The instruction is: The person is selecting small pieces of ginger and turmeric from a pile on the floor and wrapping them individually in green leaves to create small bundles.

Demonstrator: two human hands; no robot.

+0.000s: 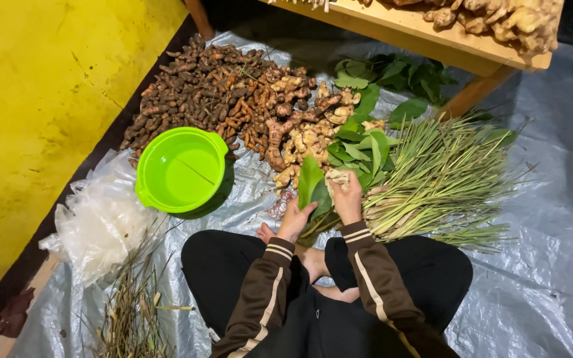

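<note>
I sit cross-legged on a grey plastic sheet (538,278). My left hand (294,220) grips the stems of a few large green leaves (313,185) held upright in front of my knees. My right hand (347,197) is closed on a pale piece of ginger root (335,177), pressed against those leaves. Directly to the right of my hands lies a bundle of lemongrass stalks (439,182). More loose green leaves (361,142) lie just beyond my hands.
A pile of dark turmeric roots (197,89) and pale ginger (300,129) lies ahead. A green plastic basin (180,169) stands at the left, clear plastic bags (101,219) beside it, dry stalks (134,311) below. A wooden table (432,33) with ginger stands at the back; a yellow wall (41,99) at the left.
</note>
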